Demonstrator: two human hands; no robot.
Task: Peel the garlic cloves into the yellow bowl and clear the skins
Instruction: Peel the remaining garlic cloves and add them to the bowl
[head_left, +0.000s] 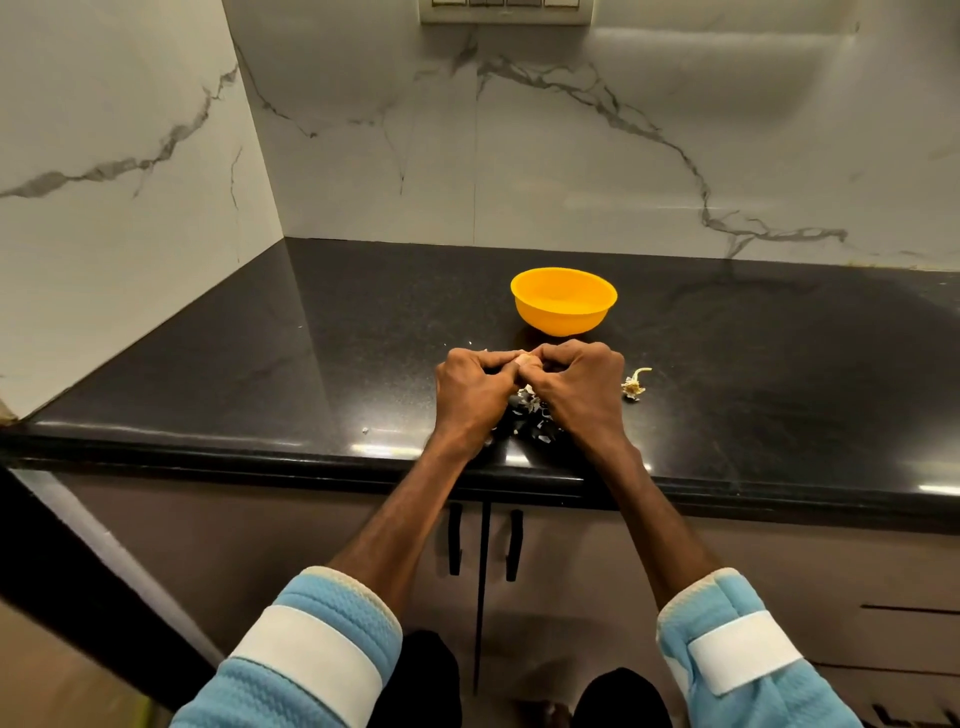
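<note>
The yellow bowl (563, 300) stands on the black counter (260, 364), just beyond my hands. My left hand (475, 395) and my right hand (579, 389) meet fingertip to fingertip, and both pinch a small pale garlic clove (523, 359) between them. Most of the clove is hidden by my fingers. Loose garlic skins (532, 410) lie on the counter under and between my hands. A dried garlic stem with its root end (635, 384) lies to the right of my right hand.
Marble walls (571, 156) close the counter at the back and left. A few tiny skin flecks (365, 430) lie near the counter's front edge. Cabinet doors with black handles (483, 540) sit below.
</note>
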